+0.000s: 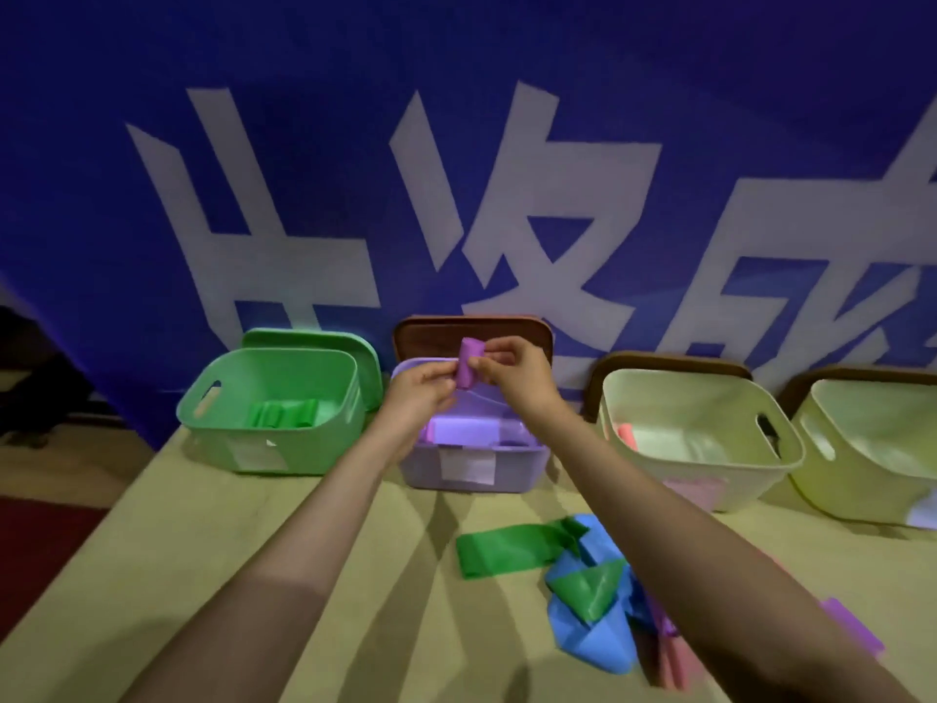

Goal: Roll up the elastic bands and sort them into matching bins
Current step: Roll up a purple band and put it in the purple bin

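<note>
Forearms stretch out over the surface [192,560], past a loose green band [507,548] and a blue band [593,646] lying heaped together. Up ahead the left hand [423,385] and right hand [512,372] both pinch a rolled purple band [469,362], held upright in the air above the purple bin [421,474]. The green bin [314,449] beside it holds green rolls [284,413]. Each bin front carries a white label [466,466] that is too blurred to read. Big white characters cross the blue banner [101,195] behind, cropped at the edges.
</note>
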A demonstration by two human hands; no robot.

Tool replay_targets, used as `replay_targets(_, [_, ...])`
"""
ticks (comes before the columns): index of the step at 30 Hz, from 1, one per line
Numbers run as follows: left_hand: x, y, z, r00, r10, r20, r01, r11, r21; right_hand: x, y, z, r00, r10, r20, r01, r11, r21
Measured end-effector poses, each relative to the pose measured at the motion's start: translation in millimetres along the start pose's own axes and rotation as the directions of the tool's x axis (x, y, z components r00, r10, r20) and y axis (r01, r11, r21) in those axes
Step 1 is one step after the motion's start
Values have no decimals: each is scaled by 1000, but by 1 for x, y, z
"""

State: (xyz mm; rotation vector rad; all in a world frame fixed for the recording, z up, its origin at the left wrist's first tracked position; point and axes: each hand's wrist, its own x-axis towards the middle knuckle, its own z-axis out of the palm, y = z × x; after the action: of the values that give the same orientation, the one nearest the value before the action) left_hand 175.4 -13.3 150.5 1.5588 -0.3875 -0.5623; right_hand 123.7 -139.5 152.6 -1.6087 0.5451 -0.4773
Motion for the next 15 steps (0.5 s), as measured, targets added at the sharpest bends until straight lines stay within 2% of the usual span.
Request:
replay_targets(4, [34,-6,-22,976,-213,-48,215,976,34,39,25,21,958,287,1,-287,958,28])
replay_targets(7, [63,-19,-29,927,-366,-86,371,927,56,67,61,33,895,446,28,-444,894,-62])
replay_targets(12, [105,-44,-26,847,-523,-101,530,844,79,98,107,57,810,586,33,-550,777,-305])
replay_targets(15, [125,-60,-24,820,-560,-118,569,821,56,108,127,70,797,604,-20,-548,708,-445])
